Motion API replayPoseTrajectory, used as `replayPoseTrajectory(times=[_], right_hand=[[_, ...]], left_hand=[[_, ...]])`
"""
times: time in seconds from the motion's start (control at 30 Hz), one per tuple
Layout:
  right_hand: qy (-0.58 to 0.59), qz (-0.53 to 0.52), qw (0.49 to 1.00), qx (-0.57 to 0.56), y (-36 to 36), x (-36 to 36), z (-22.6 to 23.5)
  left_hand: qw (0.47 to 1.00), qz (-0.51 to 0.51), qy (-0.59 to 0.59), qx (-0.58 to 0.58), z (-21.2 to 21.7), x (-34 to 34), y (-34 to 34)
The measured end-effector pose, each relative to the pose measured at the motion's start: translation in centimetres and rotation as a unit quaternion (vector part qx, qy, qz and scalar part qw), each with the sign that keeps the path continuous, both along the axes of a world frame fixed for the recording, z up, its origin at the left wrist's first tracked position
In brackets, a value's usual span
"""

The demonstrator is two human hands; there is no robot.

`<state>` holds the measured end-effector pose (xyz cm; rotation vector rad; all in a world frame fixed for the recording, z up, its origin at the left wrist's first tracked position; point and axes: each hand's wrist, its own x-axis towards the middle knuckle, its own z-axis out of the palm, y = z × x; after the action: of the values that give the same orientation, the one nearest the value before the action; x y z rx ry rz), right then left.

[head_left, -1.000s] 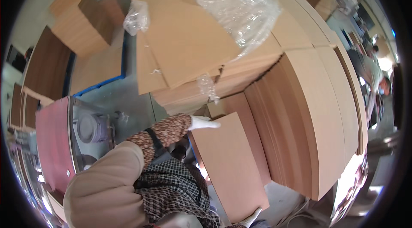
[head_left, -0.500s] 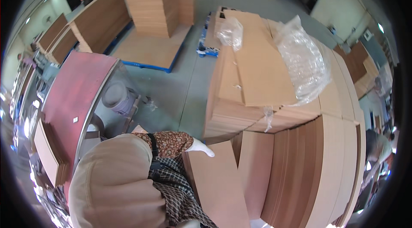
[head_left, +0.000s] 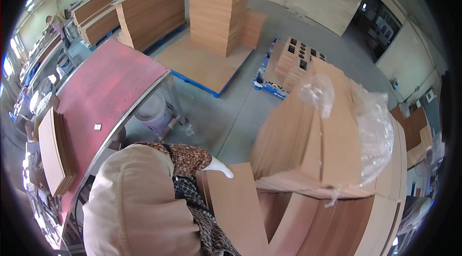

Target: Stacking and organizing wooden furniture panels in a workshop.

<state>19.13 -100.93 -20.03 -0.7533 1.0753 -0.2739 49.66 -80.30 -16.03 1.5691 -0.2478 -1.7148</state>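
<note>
My left hand (head_left: 222,167), in a white glove below a brown floral sleeve, grips the far end of a small stack of long brown boards (head_left: 236,203). Its fingers lie over the top board's face near the corner. The boards' near end runs out of the picture at the lower edge. Right of them, more brown panels (head_left: 332,224) stand on edge in a row, with a gap between. A checked apron (head_left: 204,212) hangs beside the boards, and a beige cap (head_left: 139,203) hides much of the lower left. My right hand does not show.
A red-topped table (head_left: 108,87) stands left, bearing curved-looking thin panels (head_left: 55,152). A bucket (head_left: 153,114) is beneath it. Ahead, a blue-edged pallet (head_left: 202,65) carries stacked boards. At right, a big board stack (head_left: 288,145) has clear plastic wrap (head_left: 375,131) on top.
The view has swung, so the table, pallets and big stack sit farther right and mostly lower. My left hand stays on the boards, which appear slightly shifted left.
</note>
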Motion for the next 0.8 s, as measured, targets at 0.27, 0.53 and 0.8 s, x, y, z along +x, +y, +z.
replayPoseTrajectory(times=[0.27, 0.53, 0.8], right_hand=[[0.029, 0.054, 0.998, -0.020, 7.1, 16.0, 2.3], [0.041, 0.129, 0.991, -0.005, 10.2, 29.8, 1.0], [0.021, 0.243, 0.970, 0.025, 8.7, 37.2, -2.1]], left_hand=[[0.998, -0.023, -0.011, -0.050, -0.8, 13.2, 5.3], [0.997, 0.064, -0.038, 0.018, -0.3, 26.2, 10.8], [0.953, 0.295, -0.002, 0.062, 1.1, 27.3, 20.5]])
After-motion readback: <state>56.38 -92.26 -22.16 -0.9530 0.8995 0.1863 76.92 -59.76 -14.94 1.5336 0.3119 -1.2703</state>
